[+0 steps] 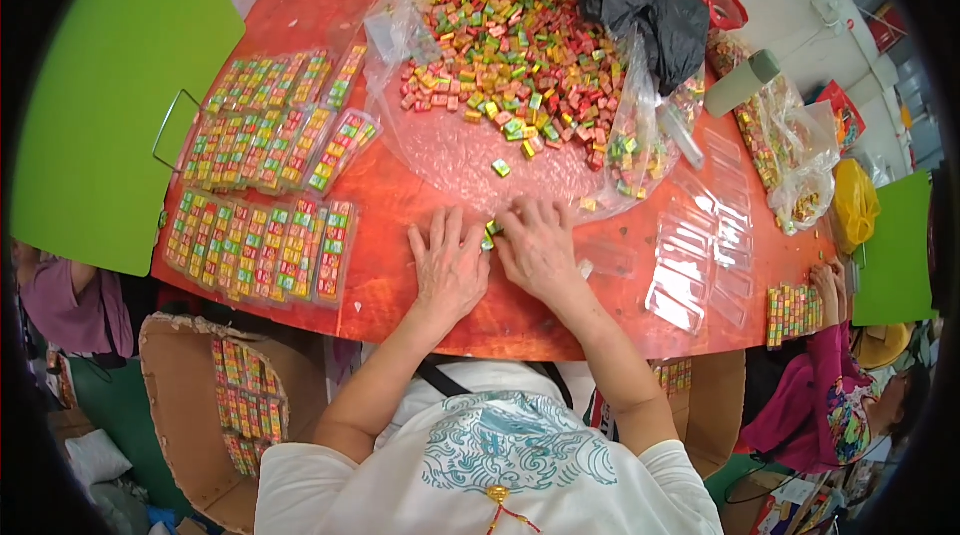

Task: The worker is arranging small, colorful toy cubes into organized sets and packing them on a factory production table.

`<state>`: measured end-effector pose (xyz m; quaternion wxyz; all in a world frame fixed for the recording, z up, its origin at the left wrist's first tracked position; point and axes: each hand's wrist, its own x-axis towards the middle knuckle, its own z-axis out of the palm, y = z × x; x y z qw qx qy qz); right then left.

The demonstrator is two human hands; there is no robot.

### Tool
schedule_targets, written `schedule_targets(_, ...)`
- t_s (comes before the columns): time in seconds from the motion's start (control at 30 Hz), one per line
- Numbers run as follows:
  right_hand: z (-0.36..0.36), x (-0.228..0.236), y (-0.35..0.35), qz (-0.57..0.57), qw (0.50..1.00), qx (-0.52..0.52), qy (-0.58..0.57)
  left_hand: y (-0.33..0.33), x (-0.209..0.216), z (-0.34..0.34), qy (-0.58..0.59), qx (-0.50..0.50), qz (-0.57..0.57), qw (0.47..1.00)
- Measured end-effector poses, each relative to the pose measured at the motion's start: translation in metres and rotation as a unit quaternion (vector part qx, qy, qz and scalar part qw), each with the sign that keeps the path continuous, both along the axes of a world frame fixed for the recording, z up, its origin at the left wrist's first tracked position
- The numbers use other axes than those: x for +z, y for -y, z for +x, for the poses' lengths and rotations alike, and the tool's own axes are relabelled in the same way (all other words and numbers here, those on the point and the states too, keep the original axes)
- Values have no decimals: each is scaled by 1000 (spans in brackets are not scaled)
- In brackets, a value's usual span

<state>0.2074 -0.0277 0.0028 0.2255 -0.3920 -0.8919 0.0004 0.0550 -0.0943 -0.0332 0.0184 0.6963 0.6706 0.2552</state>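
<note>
On the near part of the red table, my left hand [452,257] rests palm down with its fingers spread, holding nothing I can see. My right hand [540,247] lies close beside it, fingers apart and bent down toward the tabletop. Small green-and-yellow wrapped cubes [490,233] sit in the gap between the hands, against the right thumb and forefinger. Beyond my fingertips, a big heap of wrapped cubes [510,45] in red, yellow and green spreads over a clear plastic sheet [440,150]. One loose cube [501,168] lies apart from the heap.
Filled clear trays [262,245] stand in rows at left; empty clear trays [690,255] lie at right. A black bag [640,5] and a bottle [742,83] are behind. Cardboard boxes [185,405] flank me below the table. Another person's hand [828,287] works at the right edge.
</note>
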Motion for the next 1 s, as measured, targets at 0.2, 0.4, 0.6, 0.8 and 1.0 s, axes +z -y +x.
schedule_targets(0.2,3,-1,-18,-1,1000,-5,-6,3,-2,-2,5,11,-6,1000)
schedule_targets(0.4,6,-12,-83,1,993,-118,-15,-1,2,-1,2,6,17,1000)
schedule_targets(0.6,-3,-19,-122,34,985,-167,38,0,3,1,9,8,18,1000)
schedule_targets(0.8,1,-16,-101,24,993,-100,65,0,-1,-3,28,16,16,999)
schedule_targets(1.0,7,-14,-79,-26,995,-74,57,5,3,-17,26,28,6,999)
